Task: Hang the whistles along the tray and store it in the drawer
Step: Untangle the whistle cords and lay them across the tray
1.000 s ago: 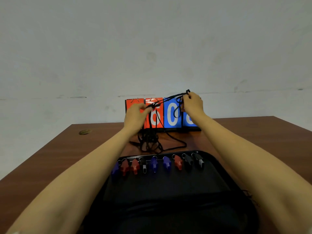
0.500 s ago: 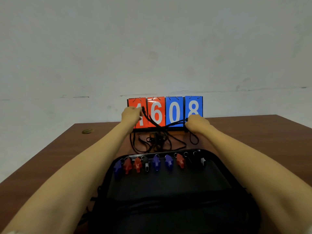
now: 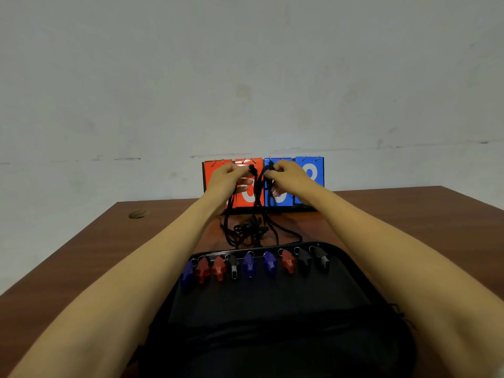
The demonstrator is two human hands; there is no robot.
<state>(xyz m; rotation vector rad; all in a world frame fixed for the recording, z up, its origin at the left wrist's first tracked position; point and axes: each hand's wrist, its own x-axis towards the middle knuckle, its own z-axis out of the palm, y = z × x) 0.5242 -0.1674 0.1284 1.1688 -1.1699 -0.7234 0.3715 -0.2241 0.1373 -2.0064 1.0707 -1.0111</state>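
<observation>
Black tray [image 3: 259, 301] nearest, broad and shallow, on a brown wooden table [image 3: 90, 257], flanked by two bare forearms reaching forward. Along its far rim, a row of nine whistles [image 3: 249, 264] hung by metal rings, bodies pointing back into the tray: blue, red, red, black, blue, blue, red, black, black, left to right. Just beyond the rim, on the tabletop, a tangled heap of black lanyard cords [image 3: 251, 230], with strands rising to both hands. Above the heap, left hand [image 3: 226, 178] raised, thumb and forefinger pinching a bunch of cord, other fingers curled. Close beside it across a narrow gap, right hand [image 3: 289, 175] at the same height, likewise pinching cord between thumb and forefinger, lower fingers bent. Hard to tell which strand leads to which whistle. Directly behind the hands, upright at the table's back edge, a flip scoreboard [image 3: 317, 165] with red cards on the left and blue on the right, digits mostly hidden. Far left on the table, well apart, a small oval brownish mark [image 3: 138, 214]. Behind everything, a pale grey wall [image 3: 245, 77].
</observation>
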